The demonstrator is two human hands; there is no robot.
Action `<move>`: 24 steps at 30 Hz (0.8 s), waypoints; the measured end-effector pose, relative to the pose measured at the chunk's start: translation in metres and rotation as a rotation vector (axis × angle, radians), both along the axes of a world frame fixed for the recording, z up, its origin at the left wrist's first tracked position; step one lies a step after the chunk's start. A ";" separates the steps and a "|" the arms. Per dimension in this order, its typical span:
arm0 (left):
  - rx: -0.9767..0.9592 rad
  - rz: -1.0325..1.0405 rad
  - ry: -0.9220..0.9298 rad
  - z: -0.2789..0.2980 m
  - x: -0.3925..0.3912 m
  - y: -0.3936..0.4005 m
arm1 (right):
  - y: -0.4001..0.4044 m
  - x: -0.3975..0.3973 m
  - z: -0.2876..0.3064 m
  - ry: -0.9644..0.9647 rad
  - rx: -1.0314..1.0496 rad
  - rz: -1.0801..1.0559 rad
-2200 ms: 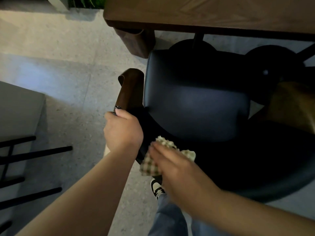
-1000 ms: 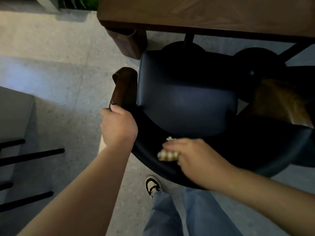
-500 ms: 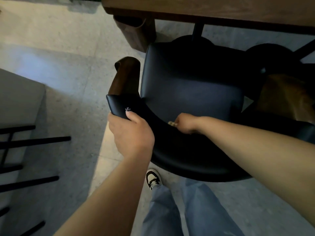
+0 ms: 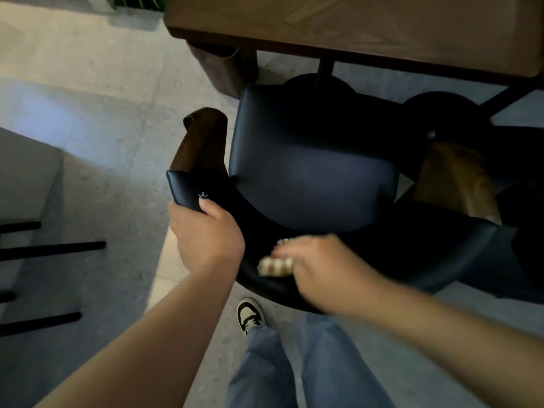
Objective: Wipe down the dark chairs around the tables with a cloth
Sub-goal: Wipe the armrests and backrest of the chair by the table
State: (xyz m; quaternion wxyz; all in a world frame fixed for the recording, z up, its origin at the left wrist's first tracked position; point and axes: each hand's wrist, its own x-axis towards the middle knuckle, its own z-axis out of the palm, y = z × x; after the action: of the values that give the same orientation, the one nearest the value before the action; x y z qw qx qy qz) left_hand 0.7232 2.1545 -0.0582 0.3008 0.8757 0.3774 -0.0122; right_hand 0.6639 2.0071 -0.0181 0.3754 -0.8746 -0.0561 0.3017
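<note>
Now chair (image 4: pixel 312 172) seat toward table (image 4: pixel 353 22)

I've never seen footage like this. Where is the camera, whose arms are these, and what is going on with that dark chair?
There is no machine here. A person wears a wide-angle camera on the head, so you look forward and down along their own two bare arms.

Below them stands a dark chair with a curved padded backrest and a brown wooden armrest, pushed up to a wooden table at the top of the picture.

The left hand grips the left end of the backrest, probably to steady the chair. The right hand holds a small checked cloth against the backrest; the hand is blurred, so it is likely mid-wipe.

At the bottom you see the person's jeans and one shoe on the speckled floor.
</note>
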 end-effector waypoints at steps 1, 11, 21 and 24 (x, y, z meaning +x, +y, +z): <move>-0.002 0.000 0.001 -0.001 0.000 0.001 | -0.008 0.019 -0.014 0.062 -0.006 -0.079; 0.005 -0.020 -0.008 -0.004 0.001 0.002 | -0.024 0.074 -0.155 0.398 -0.386 0.055; -0.023 -0.017 -0.006 0.000 0.001 0.002 | -0.006 0.014 -0.025 0.126 -0.295 -0.025; -0.028 -0.023 0.001 0.000 0.001 0.003 | -0.001 -0.021 0.010 -0.031 -0.249 0.008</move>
State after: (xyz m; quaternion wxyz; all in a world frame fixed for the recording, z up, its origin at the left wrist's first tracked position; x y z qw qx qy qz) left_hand 0.7242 2.1570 -0.0587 0.3129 0.8757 0.3672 -0.0216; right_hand 0.6428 2.0059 -0.0082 0.2616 -0.9187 -0.0275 0.2945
